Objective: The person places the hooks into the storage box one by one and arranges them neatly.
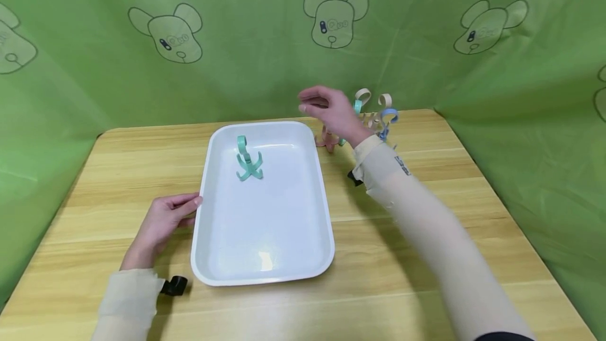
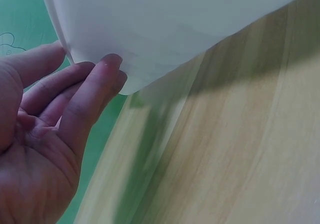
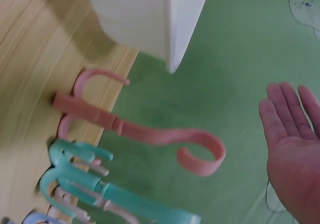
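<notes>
- On the pale wooden table [image 1: 426, 257], seen from the head camera, a white rectangular plastic tray [image 1: 227, 257] holds one mint-green plastic hook with splayed feet [image 1: 248, 161], standing upright near its far end. By my judgement one hook is in and the rest are left: a cluster of pink, mint, beige and blue hooks [image 1: 376, 114] stands beyond the tray's far right corner. The right hand [image 1: 331, 112] hovers over that cluster, fingers loose, grasping nothing. The left hand [image 1: 163, 220] rests against the tray's left rim.
- Under the left wrist, the camera shows what the head view cannot: straight fingertips [image 2: 111, 64] touch the tray's outer wall from below, not curled round it.
- Beside the right wrist, the close view shows the salmon-pink plastic hook [image 3: 145, 134] upright and nearest the tray's corner, a mint one just beside it, and the palm spread flat and empty, well clear of both.
</notes>
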Available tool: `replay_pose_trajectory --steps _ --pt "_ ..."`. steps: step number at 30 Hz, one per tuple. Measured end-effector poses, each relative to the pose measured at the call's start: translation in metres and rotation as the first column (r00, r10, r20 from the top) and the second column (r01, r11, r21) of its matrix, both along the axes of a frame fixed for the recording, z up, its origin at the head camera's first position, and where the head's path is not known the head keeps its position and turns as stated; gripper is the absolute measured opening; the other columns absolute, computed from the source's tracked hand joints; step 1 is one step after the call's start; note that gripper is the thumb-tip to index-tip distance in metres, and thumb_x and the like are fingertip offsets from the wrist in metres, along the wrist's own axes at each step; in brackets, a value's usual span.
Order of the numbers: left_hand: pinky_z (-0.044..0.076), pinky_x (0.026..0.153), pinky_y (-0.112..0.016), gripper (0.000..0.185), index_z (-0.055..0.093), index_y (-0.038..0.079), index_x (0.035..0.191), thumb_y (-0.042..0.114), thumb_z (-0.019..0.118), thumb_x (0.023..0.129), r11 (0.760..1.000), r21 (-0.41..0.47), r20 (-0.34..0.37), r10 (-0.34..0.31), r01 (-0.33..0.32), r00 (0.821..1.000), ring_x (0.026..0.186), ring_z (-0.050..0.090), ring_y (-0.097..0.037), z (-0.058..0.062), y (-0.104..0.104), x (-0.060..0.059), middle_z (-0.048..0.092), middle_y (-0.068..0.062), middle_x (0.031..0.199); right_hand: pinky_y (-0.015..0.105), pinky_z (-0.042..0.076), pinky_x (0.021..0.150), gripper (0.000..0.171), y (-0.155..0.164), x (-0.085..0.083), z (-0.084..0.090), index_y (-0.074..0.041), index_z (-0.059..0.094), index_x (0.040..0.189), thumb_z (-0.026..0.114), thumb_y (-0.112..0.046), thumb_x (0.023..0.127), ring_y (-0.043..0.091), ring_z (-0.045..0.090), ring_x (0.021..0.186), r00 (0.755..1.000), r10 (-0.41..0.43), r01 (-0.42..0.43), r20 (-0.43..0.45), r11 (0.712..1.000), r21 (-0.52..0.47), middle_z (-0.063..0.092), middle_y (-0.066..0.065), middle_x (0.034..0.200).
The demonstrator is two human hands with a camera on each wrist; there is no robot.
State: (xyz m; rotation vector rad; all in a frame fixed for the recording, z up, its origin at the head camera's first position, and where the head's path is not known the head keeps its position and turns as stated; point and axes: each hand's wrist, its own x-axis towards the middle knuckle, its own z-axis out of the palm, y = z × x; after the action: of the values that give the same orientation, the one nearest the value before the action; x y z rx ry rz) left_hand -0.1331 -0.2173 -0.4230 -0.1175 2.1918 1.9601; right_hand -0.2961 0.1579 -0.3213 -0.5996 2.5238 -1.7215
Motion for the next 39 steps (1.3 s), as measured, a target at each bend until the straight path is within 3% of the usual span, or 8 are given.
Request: replay_pose_trajectory --steps 5,11,15,22,27,31,34,39 --pt "0.056 0.081 -0.032 0.051 0.055 -0.014 0.128 0.021 0.069 0.094 1.000 0.004 0.000 0.004 -0.004 1.000 0.095 0.067 -0.011 -0.002 -0.001 -0.001 0.068 -0.010 0.117 0.025 0.042 0.102 0.046 0.013 -0.001 -0.001 -0.006 0.057 0.134 0.072 -0.018 0.092 0.019 0.052 0.123 0.994 -0.107 0.108 0.023 0.993 -0.053 0.057 0.005 0.134" --pt "0.056 0.081 -0.032 0.051 0.054 -0.015 0.128 0.021 0.069 0.094 1.000 0.010 -0.002 0.006 -0.006 1.000 0.093 0.067 -0.011 -0.003 -0.001 0.000 0.069 -0.009 0.115 0.022 0.035 0.107 0.054 0.022 0.000 -0.005 -0.008 0.050 0.141 0.071 -0.018 0.092 0.019 0.042 0.135 0.987 -0.161 0.161 0.008 0.985 -0.067 0.048 0.003 0.146" --pt "0.056 0.081 -0.032 0.051 0.055 -0.015 0.127 0.021 0.069 0.094 1.000 0.010 -0.002 0.004 -0.004 1.000 0.093 0.067 -0.011 -0.003 -0.002 0.000 0.069 -0.008 0.114 0.020 0.035 0.106 0.055 0.025 -0.001 -0.009 -0.007 0.049 0.142 0.071 -0.017 0.092 0.020 0.041 0.135 0.985 -0.170 0.170 0.012 0.984 -0.057 0.047 0.003 0.147" --pt "0.056 0.081 -0.032 0.050 0.055 -0.015 0.127 0.020 0.069 0.094 1.000 0.021 -0.004 0.007 -0.007 1.000 0.093 0.068 -0.011 -0.005 -0.002 0.000 0.071 -0.005 0.110 0.027 0.032 0.110 0.061 0.031 -0.004 -0.018 -0.007 0.043 0.147 0.070 -0.022 0.094 0.019 0.041 0.135 0.985 -0.163 0.165 0.060 0.986 -0.021 0.044 0.004 0.149" --pt "0.056 0.081 -0.031 0.050 0.055 -0.015 0.126 0.021 0.069 0.094 1.000 0.018 -0.008 0.010 -0.010 1.000 0.093 0.068 -0.011 -0.005 -0.001 -0.001 0.071 -0.003 0.109 0.023 0.039 0.104 0.065 0.035 -0.007 -0.025 -0.008 0.038 0.150 0.068 -0.024 0.095 0.017 0.053 0.120 0.983 -0.158 0.154 0.089 0.987 0.044 0.053 0.008 0.138" --pt "0.057 0.081 -0.031 0.049 0.055 -0.015 0.126 0.021 0.069 0.095 1.000 0.016 -0.006 0.009 -0.009 1.000 0.093 0.067 -0.010 -0.006 -0.001 -0.001 0.071 -0.003 0.109 0.033 0.049 0.096 0.069 0.036 -0.007 -0.029 -0.012 0.031 0.154 0.065 -0.028 0.097 0.029 0.061 0.104 0.976 -0.154 0.140 0.157 0.985 0.097 0.057 0.014 0.128" --pt "0.057 0.081 -0.031 0.050 0.055 -0.015 0.126 0.021 0.069 0.095 1.000 0.018 -0.004 0.010 -0.010 1.000 0.093 0.067 -0.011 -0.006 -0.001 -0.001 0.071 -0.003 0.109 0.034 0.049 0.097 0.065 0.036 -0.009 -0.031 -0.011 0.032 0.154 0.063 -0.026 0.098 0.029 0.061 0.107 0.971 -0.167 0.149 0.172 0.982 0.114 0.055 0.016 0.133" --pt "0.056 0.081 -0.031 0.051 0.055 -0.015 0.127 0.021 0.069 0.095 1.000 0.025 -0.002 0.010 -0.010 1.000 0.093 0.068 -0.011 -0.006 -0.002 -0.001 0.071 -0.004 0.109 0.026 0.044 0.101 0.049 0.035 -0.012 -0.035 -0.005 0.044 0.146 0.057 -0.018 0.101 0.021 0.054 0.119 0.974 -0.205 0.187 0.100 0.969 0.163 0.055 0.013 0.137"
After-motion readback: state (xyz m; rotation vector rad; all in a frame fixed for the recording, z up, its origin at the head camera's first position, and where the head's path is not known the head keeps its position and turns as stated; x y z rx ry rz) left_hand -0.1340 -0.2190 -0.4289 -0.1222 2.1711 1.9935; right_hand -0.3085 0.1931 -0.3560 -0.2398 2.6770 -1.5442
